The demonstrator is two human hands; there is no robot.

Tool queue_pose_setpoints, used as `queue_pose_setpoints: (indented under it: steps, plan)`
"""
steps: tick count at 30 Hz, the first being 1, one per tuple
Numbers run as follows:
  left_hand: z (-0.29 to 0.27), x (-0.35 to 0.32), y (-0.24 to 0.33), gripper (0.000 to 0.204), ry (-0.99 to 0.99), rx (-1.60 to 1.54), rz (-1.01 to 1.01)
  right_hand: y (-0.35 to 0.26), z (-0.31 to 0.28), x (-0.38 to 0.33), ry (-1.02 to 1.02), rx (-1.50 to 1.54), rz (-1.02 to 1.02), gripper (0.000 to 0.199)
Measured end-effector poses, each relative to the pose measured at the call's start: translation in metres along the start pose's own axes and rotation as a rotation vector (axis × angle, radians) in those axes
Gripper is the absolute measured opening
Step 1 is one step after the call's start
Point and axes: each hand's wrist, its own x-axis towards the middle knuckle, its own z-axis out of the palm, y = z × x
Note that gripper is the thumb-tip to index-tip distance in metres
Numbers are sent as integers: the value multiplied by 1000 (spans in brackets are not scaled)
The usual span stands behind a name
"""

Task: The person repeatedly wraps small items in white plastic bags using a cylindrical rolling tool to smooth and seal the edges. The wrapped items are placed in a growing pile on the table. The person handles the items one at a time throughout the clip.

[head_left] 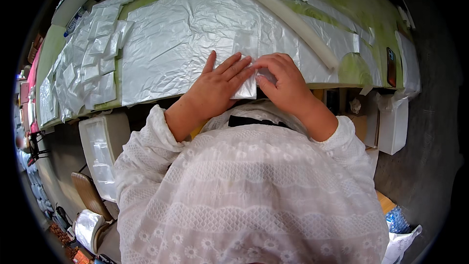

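Note:
A narrow folded clear plastic bag [247, 91] lies at the near edge of the table, on top of wide sheets of wrinkled translucent plastic film [166, 44]. My left hand [215, 85] rests flat on the folded bag's left side, with fingers stretched and the thumb apart. At the bag's right edge, my right hand [283, 80] has its thumb and forefinger bent together and pinches the plastic. The bag's lower end hangs close to my body.
A long pale tube [288, 22] lies slanted across the film on the right. Many small folded plastic packets [90, 63] are heaped at the left. A phone [391, 67] sits at the table's right end. Below stand a white bin [105, 151] at left and a white box [392, 124] at right.

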Motion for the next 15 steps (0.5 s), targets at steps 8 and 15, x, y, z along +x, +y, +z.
queue_pose_setpoints:
  steps: [8,15]
  plan:
    - [6,5,-7,65,213,-63,-177,37,8,8,-80,-165,-91,31]
    - [13,11,-12,36,369,-167,-274,35,3,16,-100,-124,-101,25]
